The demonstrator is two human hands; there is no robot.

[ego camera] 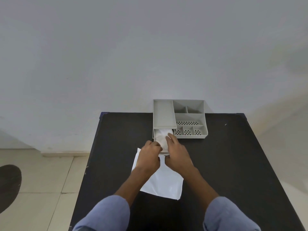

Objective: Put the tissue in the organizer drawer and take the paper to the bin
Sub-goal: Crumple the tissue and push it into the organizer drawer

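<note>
A grey desk organizer (190,117) stands at the far edge of the black table (233,164). Its drawer (155,137) at the front left is pulled out toward me. A white tissue (160,135) lies crumpled inside the drawer. My right hand (178,155) rests its fingers on the tissue, pressing it down. My left hand (150,157) is curled at the drawer's left front corner, touching it. A white sheet of paper (166,182) lies flat on the table under both wrists.
The organizer has several empty compartments (188,107), some with perforated bottoms. A light wall (150,55) rises behind the table. Tiled floor (41,180) and a dark round object (8,185) lie to the left.
</note>
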